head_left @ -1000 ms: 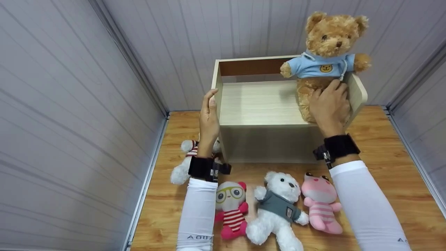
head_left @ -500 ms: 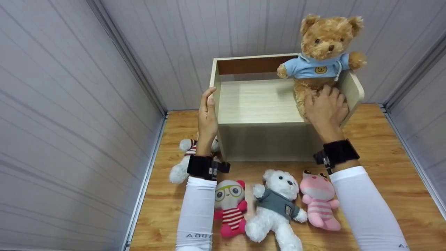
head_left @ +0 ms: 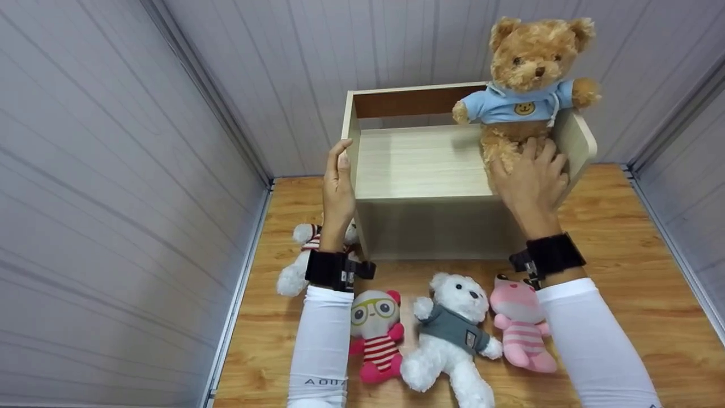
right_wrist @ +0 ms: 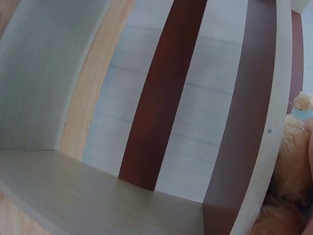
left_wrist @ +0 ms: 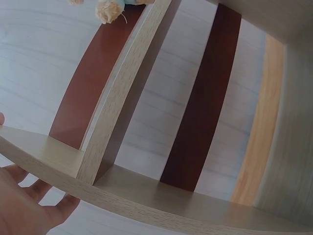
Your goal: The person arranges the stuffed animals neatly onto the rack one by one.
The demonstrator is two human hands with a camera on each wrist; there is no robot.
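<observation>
A light wooden shelf box stands on the floor against the back wall. A brown teddy bear in a blue hoodie sits upright on its top board at the right end, beside the right side panel. My right hand lies over the bear's legs with its fingers spread and fairly straight. The bear's fur fills the right edge of the right wrist view. My left hand is flat against the outside of the box's left side panel, fingers straight. Its palm shows under the panel edge.
Several plush toys lie on the wooden floor in front of the box: a white bear in a grey shirt, a pink striped one, one with glasses, and a white striped one behind my left wrist. Grey walls close in on three sides.
My right hand's fingers have uncurled and spread over the bear's legs, and the bear has settled a little nearer the right panel. The left hand has stayed on the side panel.
</observation>
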